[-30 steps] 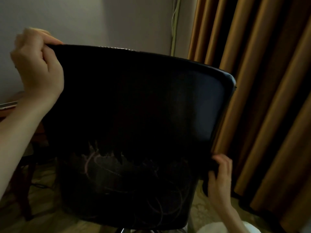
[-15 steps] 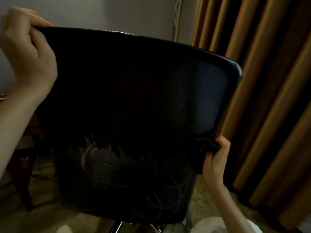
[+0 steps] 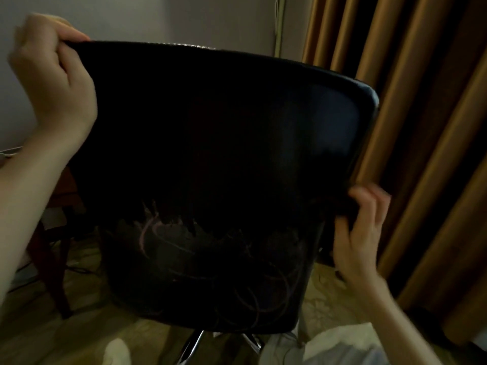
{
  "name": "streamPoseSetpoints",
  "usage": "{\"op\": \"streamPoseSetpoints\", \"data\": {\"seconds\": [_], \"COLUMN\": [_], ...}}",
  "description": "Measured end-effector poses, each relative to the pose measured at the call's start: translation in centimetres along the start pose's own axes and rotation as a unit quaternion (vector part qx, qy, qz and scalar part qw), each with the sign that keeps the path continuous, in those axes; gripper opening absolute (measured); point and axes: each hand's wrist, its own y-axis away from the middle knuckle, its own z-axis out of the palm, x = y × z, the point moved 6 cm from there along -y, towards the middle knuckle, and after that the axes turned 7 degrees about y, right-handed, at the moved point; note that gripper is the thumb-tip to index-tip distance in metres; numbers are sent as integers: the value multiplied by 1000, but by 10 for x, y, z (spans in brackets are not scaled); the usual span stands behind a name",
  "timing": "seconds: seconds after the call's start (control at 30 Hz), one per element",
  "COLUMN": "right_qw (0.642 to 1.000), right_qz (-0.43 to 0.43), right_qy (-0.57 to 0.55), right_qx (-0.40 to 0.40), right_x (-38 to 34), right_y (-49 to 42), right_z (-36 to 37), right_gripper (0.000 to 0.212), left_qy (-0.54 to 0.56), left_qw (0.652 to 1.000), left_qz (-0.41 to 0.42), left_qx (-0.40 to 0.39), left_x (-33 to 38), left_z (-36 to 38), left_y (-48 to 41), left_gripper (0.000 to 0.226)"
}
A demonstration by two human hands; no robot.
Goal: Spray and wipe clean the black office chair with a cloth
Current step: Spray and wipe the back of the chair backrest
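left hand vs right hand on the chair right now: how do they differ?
Height: the left hand is at the top left corner of the chair; the right hand is lower, on the right side edge.
Grip: the left hand's fingers curl over the bare top edge; the right hand seems to pinch a dark cloth against the edge, though that part is blurred.
Shared: both hold the rim of the chair back.

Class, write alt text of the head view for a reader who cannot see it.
A person's left hand grips the top corner of a black office chair; the right hand holds a dark cloth against its side edge, beside brown curtains.
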Motion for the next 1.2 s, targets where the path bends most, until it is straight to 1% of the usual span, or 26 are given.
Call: {"op": "streamPoseSetpoints", "data": {"seconds": [0.03,0.07,0.1,0.2,0.27,0.37,0.47,0.53,0.57,0.6,0.63,0.67,0.73,0.77,0.87,0.93,1.0,1.03,1.13,1.2], "right_qw": [998,992,985,979,977,968,947,937,934,935,942,954,975,980,975,975,978,977,953,919], "right_qz": [-42,-74,-93,-108,-119,-162,-176,-179,-180,-182,-177,-167,-144,-144,-163,-151,-137,-144,-235,-298], "right_qy": [34,75,108,145,162,193,240,237,231,222,207,188,150,132,124,128,140,152,187,216], "right_qx": [38,68,92,94,77,-2,-117,-187,-207,-211,-197,-166,-72,-25,86,100,66,42,-50,-142], "right_x": [-15,-25,-31,-26,-8,26,53,59,58,54,48,41,22,9,-32,-47,-45,-38,-13,2], "right_y": [-26,-48,-66,-74,-38,53,135,165,168,163,153,135,80,49,-29,-49,-33,-12,80,139], "right_z": [-6,-6,-5,18,39,72,87,88,86,82,78,71,54,44,26,34,57,72,112,126], "right_gripper": [36,37,38,41,40,32,32,37,39,39,38,37,33,31,28,29,31,32,27,31], "left_qy": [2,9,14,35,36,58,68,73,74,72,72,74,78,79,83,88,92,93,92,93], "left_qw": [1000,999,1000,998,998,996,993,991,991,992,992,992,992,992,991,990,989,990,990,989], "left_qz": [-29,-38,-8,41,40,64,86,90,89,88,88,85,85,85,85,90,92,91,90,91], "left_qx": [-4,0,14,30,37,38,48,59,60,58,55,51,49,50,61,66,64,62,66,67], "left_x": [0,0,1,4,2,5,13,17,17,17,16,15,14,15,18,15,11,10,10,10], "left_z": [0,2,2,1,4,3,2,1,2,2,1,0,-2,-2,-2,-2,-1,-1,2,1], "left_y": [0,1,1,3,-1,1,4,6,5,5,5,5,5,5,5,5,4,4,4,4], "left_gripper": [32,33,35,40,42,43,44,44,44,45,45,46,45,45,45,45,44,43,41,41]}}
